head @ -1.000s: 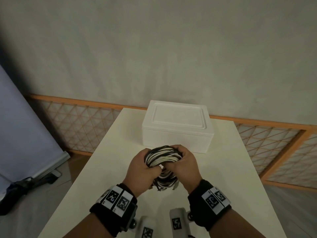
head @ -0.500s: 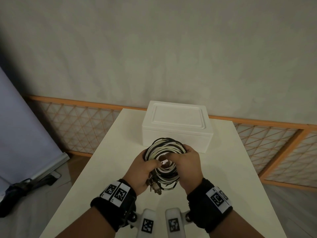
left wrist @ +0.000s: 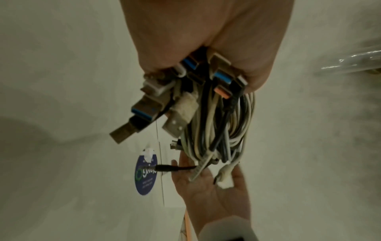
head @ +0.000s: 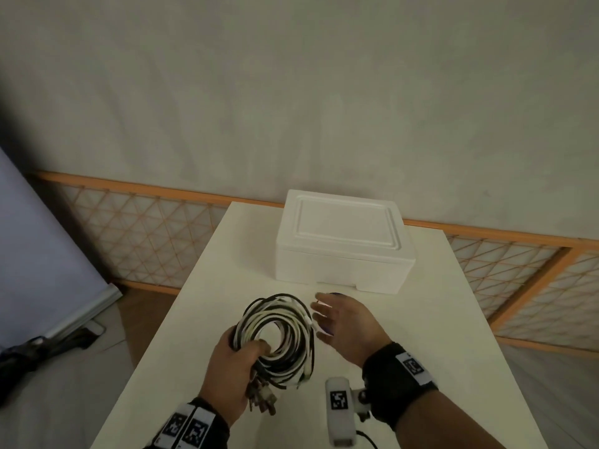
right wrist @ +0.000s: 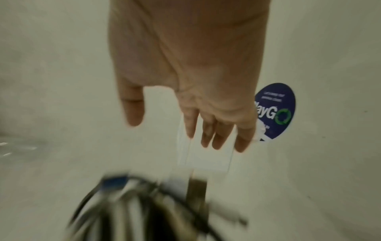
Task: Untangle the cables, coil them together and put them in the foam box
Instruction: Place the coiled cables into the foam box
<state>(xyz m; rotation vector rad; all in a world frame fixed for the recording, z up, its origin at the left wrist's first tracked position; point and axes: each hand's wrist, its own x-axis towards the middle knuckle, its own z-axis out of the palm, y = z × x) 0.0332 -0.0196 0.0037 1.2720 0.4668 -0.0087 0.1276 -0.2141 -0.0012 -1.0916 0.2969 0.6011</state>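
A coil of black and white cables point(head: 278, 335) is held above the white table point(head: 437, 351). My left hand point(head: 233, 367) grips its lower left side, fingers curled round the strands. The left wrist view shows several USB plugs point(left wrist: 181, 91) bunched at that hand's point(left wrist: 206, 40) palm, the cable coil point(left wrist: 222, 130) hanging below. My right hand point(head: 343, 322) hovers just right of the coil with straight, spread fingers and holds nothing. In the right wrist view that right hand point(right wrist: 189, 97) is open above the table, the blurred cable coil point(right wrist: 140, 212) below it. The white foam box point(head: 343, 244) stands with its lid on at the table's far end.
A round blue sticker point(right wrist: 276, 110) lies on the table beside my right hand, also seen as the blue sticker point(left wrist: 146, 176) in the left wrist view. An orange lattice fence point(head: 146, 241) runs behind the table below a grey wall. The table's edges drop off left and right.
My right hand has let go of the coil and moved right with its fingers spread. The left hand alone now holds the coil, lower and further left.
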